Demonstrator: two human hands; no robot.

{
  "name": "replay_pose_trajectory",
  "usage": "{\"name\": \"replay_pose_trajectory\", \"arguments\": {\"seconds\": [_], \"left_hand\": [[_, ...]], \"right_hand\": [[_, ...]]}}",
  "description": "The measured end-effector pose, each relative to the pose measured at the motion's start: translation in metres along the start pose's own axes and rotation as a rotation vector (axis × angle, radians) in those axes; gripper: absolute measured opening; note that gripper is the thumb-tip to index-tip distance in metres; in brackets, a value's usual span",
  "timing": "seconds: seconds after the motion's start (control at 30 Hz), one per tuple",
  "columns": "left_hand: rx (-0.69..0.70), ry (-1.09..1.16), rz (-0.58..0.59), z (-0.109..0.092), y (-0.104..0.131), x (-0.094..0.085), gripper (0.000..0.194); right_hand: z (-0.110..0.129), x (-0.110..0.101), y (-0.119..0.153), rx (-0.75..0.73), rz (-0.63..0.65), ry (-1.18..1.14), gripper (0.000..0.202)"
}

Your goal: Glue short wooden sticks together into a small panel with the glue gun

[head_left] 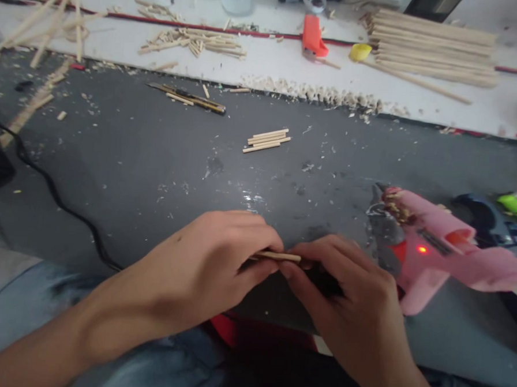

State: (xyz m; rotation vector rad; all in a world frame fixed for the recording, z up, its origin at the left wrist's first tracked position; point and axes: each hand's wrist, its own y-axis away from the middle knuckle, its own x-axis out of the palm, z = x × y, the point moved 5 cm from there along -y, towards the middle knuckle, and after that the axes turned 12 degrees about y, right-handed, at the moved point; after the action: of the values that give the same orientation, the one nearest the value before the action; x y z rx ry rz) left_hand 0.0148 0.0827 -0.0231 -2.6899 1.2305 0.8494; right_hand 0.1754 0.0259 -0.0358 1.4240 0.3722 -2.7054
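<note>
Left hand [220, 261] pinches a short wooden stick [279, 256] between thumb and forefinger above the near edge of a dark grey desk [157, 148], the stick's right end jutting out past the fingertips. Right hand [361, 297] meets it there, thumb and fingers drawn close to that end; whether they grip it cannot be told.

Across the desk, from left, a black cable [55, 193] curves toward the left forearm, and a slim cutter knife [189, 97] lies beyond the hands. Cut sticks [197, 41] are heaped on a white strip [269, 64] along the back. Four short sticks [267, 141] lie side by side ahead of the hands, and a bundle of long sticks [435, 49] rests at back right. A pink glue gun [436, 266], its red light glowing, sits just beside the right hand.
</note>
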Motion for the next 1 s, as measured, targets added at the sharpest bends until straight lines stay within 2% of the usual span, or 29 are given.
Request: {"name": "replay_pose_trajectory", "arguments": {"seconds": [0.13,0.33,0.57,0.8,0.93,1.0], "left_hand": [[-0.063,0.081,0.039,-0.002,0.004,-0.006,0.015],[-0.079,0.028,0.079,-0.002,0.003,-0.01,0.022],[-0.216,0.15,0.114,0.006,0.004,-0.007,0.017],[-0.313,0.273,0.151,0.009,0.007,-0.003,0.02],[-0.361,0.3,0.204,0.008,0.01,0.001,0.018],[-0.339,0.303,0.206,0.007,0.011,-0.001,0.017]], "right_hand": [[0.002,0.0,0.003,-0.077,0.077,-0.089,0.016],[0.004,0.004,0.007,-0.144,0.086,-0.037,0.027],[0.009,0.006,0.01,-0.213,0.0,0.11,0.028],[0.011,0.007,0.011,-0.251,0.027,0.14,0.028],[0.01,0.003,0.012,-0.226,-0.025,0.143,0.031],[0.009,0.001,0.012,-0.185,-0.052,0.128,0.029]]}}
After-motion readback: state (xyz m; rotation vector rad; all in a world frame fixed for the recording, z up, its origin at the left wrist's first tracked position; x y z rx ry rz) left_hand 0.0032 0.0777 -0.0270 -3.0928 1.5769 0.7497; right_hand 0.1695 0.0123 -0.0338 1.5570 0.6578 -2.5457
